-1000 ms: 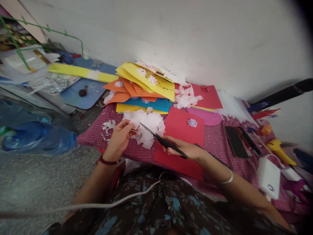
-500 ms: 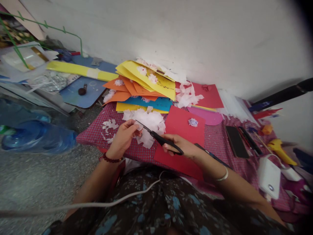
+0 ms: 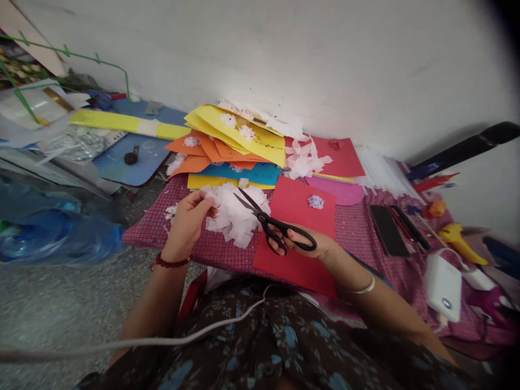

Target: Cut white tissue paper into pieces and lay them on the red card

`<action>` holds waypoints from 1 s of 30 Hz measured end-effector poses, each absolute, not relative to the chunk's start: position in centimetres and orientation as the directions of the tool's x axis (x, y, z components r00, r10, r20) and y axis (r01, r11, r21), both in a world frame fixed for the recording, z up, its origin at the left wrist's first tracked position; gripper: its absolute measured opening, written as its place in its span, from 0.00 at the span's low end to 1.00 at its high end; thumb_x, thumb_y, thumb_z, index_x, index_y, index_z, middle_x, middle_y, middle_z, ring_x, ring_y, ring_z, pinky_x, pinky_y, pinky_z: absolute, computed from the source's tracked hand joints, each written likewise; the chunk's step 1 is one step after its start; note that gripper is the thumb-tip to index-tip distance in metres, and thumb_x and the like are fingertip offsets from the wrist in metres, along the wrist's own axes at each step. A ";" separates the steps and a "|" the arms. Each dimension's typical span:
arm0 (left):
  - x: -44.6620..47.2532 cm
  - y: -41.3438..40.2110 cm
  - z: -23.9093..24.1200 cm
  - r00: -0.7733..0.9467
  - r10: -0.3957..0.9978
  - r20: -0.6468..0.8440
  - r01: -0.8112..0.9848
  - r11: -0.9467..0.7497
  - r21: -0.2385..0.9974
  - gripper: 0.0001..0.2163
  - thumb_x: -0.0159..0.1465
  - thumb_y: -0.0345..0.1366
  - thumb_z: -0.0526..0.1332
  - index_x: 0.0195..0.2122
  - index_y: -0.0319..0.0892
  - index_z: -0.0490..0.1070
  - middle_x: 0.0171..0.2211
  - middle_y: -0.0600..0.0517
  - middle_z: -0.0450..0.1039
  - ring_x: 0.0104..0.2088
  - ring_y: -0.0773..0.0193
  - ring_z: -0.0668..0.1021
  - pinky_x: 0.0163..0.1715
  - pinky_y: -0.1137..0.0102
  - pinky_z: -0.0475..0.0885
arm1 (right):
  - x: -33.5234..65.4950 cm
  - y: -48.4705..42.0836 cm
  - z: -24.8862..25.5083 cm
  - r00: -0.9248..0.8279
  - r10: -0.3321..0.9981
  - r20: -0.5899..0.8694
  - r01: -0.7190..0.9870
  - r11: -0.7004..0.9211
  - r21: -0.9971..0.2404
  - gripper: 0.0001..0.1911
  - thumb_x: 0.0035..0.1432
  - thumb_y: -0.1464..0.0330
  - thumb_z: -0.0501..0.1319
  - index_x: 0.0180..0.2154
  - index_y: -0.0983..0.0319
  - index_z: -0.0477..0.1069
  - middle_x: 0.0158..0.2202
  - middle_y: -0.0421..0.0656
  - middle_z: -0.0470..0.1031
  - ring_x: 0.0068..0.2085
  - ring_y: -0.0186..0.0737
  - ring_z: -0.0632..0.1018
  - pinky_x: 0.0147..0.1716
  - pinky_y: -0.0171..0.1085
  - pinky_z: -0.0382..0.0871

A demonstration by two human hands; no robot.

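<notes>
Black-handled scissors are in my right hand, fingers through the loops, blades parted and pointing up and left over the white paper. My left hand is closed in a pinch at the left side of the pile of white tissue paper pieces. A bit of thin white paper shows at its fingertips, hard to tell from the pile behind. Small white scraps lie beyond that hand. Below and right of the scissors is a red sheet bearing a speckled white paper puff.
Yellow, orange and blue sheets with white puffs are stacked at the back by the wall. A phone, pens, a white power bank and a yellow glue gun lie right. Blue water bottles lie left.
The scissors have opened and come away from the paper piece in my left hand. My left hand has moved left and slightly up. The view has shifted a little.
</notes>
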State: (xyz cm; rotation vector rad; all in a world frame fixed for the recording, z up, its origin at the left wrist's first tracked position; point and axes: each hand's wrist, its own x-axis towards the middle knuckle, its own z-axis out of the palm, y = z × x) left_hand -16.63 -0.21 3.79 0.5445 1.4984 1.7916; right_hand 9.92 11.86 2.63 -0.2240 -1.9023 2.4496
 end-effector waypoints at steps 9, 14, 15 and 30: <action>-16.1 1.4 5.6 -0.580 0.814 -0.035 -0.026 0.024 0.999 0.09 0.54 0.35 0.67 0.36 0.41 0.79 0.34 0.51 0.79 0.25 0.71 0.73 0.22 0.77 0.67 | 13.2 13.6 2.3 -0.980 0.181 0.078 -0.123 -0.249 -0.961 0.32 0.65 0.46 0.56 0.57 0.64 0.65 0.35 0.42 0.69 0.29 0.32 0.69 0.29 0.33 0.61; -15.3 4.3 9.2 -0.490 0.868 0.083 0.169 0.001 0.986 0.05 0.54 0.35 0.66 0.31 0.41 0.78 0.30 0.51 0.77 0.25 0.69 0.73 0.24 0.75 0.67 | 13.8 13.9 0.3 -0.971 0.232 0.051 -0.141 -0.388 -0.911 0.35 0.60 0.44 0.60 0.55 0.65 0.65 0.33 0.41 0.70 0.29 0.32 0.70 0.27 0.32 0.61; -15.0 5.2 10.0 -0.459 0.882 0.105 0.220 -0.002 0.976 0.05 0.55 0.35 0.66 0.31 0.41 0.78 0.28 0.52 0.76 0.25 0.69 0.72 0.24 0.75 0.66 | 13.8 13.9 -0.1 -0.969 0.246 0.034 -0.140 -0.430 -0.892 0.35 0.59 0.44 0.61 0.53 0.65 0.66 0.33 0.41 0.70 0.28 0.32 0.71 0.27 0.32 0.61; -6.0 28.9 11.4 0.139 0.987 0.075 0.874 -0.158 0.459 0.06 0.53 0.34 0.59 0.24 0.39 0.75 0.25 0.46 0.76 0.30 0.56 0.78 0.32 0.66 0.70 | 13.8 14.3 0.0 -0.975 0.209 -0.079 -0.023 -0.448 -0.894 0.34 0.47 0.44 0.71 0.42 0.64 0.67 0.31 0.38 0.73 0.27 0.29 0.75 0.27 0.30 0.70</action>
